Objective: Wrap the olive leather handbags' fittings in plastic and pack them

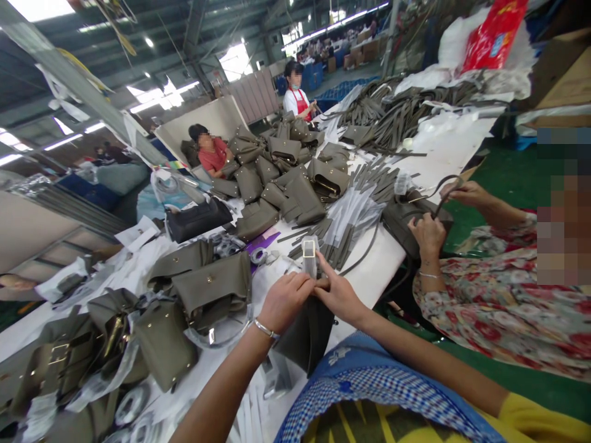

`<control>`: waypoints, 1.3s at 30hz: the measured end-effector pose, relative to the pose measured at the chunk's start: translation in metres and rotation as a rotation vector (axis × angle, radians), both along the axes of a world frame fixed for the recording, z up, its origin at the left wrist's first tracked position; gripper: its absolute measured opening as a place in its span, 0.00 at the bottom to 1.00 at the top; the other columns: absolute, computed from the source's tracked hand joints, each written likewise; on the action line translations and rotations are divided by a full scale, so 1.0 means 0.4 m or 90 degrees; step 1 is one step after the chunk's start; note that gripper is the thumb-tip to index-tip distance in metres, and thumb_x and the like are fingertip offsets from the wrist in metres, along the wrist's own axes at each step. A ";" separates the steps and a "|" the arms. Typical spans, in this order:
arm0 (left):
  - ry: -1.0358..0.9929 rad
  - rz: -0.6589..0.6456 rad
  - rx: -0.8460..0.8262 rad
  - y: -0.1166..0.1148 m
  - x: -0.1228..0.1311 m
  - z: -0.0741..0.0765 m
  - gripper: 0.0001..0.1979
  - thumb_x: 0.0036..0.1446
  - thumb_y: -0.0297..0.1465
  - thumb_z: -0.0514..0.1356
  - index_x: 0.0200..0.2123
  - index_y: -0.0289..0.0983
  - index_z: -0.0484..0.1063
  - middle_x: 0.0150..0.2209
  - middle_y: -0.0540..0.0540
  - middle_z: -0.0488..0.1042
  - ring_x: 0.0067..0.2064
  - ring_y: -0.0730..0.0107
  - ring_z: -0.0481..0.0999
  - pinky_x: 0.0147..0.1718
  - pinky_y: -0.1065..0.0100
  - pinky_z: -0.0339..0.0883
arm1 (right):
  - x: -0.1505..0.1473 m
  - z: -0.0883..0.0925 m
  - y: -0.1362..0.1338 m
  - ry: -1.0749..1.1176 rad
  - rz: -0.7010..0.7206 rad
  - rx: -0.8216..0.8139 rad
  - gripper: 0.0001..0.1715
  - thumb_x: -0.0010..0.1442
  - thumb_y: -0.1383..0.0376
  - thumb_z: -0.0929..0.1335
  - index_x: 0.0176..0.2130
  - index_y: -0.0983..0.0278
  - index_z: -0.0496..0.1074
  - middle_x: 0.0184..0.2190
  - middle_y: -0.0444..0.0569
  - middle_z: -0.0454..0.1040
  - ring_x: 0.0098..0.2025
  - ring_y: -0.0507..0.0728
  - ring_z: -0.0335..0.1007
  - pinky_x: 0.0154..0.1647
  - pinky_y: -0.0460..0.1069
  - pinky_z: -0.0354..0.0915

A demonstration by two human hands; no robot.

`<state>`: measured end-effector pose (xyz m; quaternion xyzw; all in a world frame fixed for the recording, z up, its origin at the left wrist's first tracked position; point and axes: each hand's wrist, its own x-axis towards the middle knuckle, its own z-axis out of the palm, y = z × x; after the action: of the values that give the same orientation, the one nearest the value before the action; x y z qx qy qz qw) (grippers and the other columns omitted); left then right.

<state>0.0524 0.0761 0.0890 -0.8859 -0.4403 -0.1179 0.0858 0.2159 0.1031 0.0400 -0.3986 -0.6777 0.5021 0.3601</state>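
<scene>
Close in front of my body, both hands meet over the top of an olive-brown handbag [305, 338]. My left hand [287, 300], with a bracelet at its wrist, has its fingers curled closed on a strap that is mostly hidden under them. My right hand [340, 296] pinches the same strap from the other side, thumb towards the left fingers and index finger stretched up. Just beyond the fingertips a gold rectangular buckle [309, 248] in clear plastic film stands up from the strap. Loose straps [339, 255] lie on the table behind it.
Olive handbags [212, 283] cover the table on the left, and more are heaped [286, 178] further back. A black bag [198, 219] lies beyond them. On the right, a co-worker's hands [429, 237] hold a strap over another bag. Strap bundles [383, 114] lie at the far end.
</scene>
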 end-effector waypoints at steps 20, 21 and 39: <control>-0.689 0.212 -0.387 -0.013 -0.035 -0.114 0.23 0.63 0.40 0.51 0.58 0.39 0.62 0.54 0.42 0.72 0.54 0.62 0.72 0.53 0.57 0.67 | 0.017 -0.055 0.011 0.245 -0.015 -0.213 0.35 0.50 0.60 0.74 0.55 0.65 0.65 0.43 0.52 0.77 0.44 0.58 0.75 0.51 0.55 0.69; -0.685 0.245 -0.377 -0.028 -0.037 -0.116 0.21 0.63 0.40 0.51 0.57 0.39 0.64 0.52 0.41 0.73 0.52 0.62 0.73 0.51 0.58 0.69 | 0.022 -0.056 0.020 0.252 -0.047 -0.218 0.32 0.50 0.60 0.74 0.52 0.65 0.67 0.42 0.52 0.77 0.44 0.58 0.74 0.51 0.54 0.68; -0.602 0.388 -0.226 -0.061 0.018 -0.117 0.08 0.55 0.35 0.61 0.37 0.39 0.76 0.32 0.49 0.74 0.31 0.71 0.70 0.34 0.68 0.64 | 0.018 -0.076 0.022 -0.020 0.011 -0.044 0.21 0.54 0.59 0.70 0.47 0.62 0.71 0.44 0.50 0.76 0.46 0.61 0.73 0.49 0.54 0.67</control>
<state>0.0594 0.0518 0.0422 -0.5718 -0.6784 -0.3944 -0.2393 0.2230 0.1118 0.0097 -0.4126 -0.6691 0.5219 0.3311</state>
